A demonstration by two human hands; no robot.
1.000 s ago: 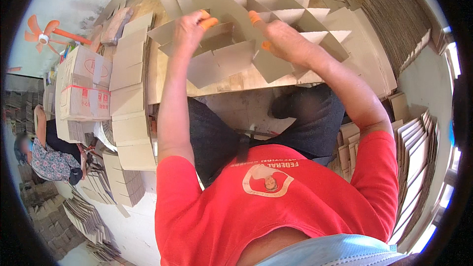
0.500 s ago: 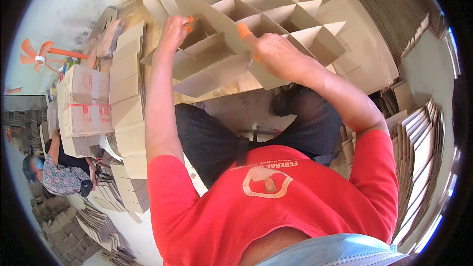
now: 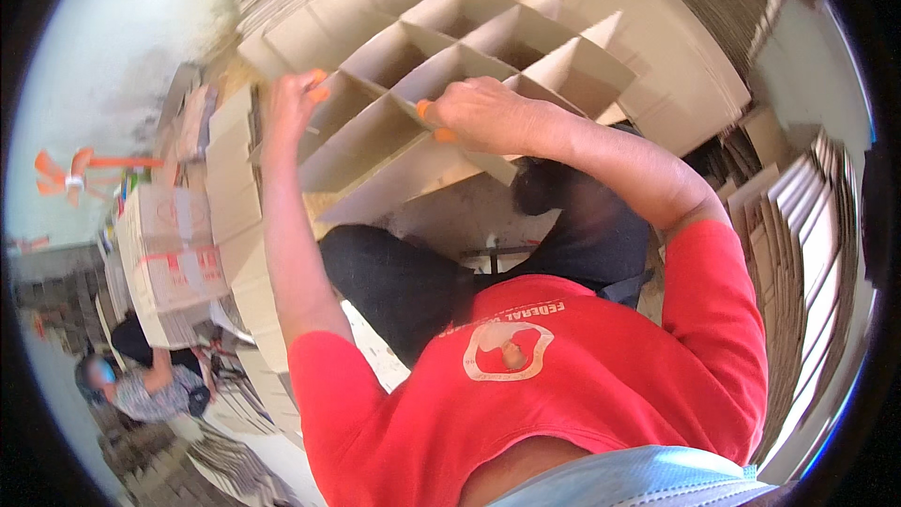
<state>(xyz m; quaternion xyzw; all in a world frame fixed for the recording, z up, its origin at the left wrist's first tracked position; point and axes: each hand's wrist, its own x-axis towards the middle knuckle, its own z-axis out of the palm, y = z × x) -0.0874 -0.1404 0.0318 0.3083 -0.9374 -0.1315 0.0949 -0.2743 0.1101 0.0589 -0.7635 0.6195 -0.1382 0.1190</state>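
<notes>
A tan cardboard divider [image 3: 413, 42], made of interlocked slotted strips that form open square cells, stands in front of me. My left hand [image 3: 294, 105] is closed at its left side, with orange covers on the fingertips pinching a strip's upper edge. Nearer the middle, my right hand [image 3: 483, 117] is curled over the near part of the same grid, its orange-covered fingers closed on a strip edge. The palm and part of the fingers of the right hand are turned from view.
Flat cardboard sheets [image 3: 671, 56] lie right of the grid, and more stacks [image 3: 812, 225] stand at far right. Left are a taped carton [image 3: 174, 249] and an orange fan [image 3: 73, 176]. Another person [image 3: 155, 390] sits at lower left.
The raised strip between my hands has gone down into the grid, level with the others. Both hands have shifted left, the left one also lower in the picture. The view has tilted slightly.
</notes>
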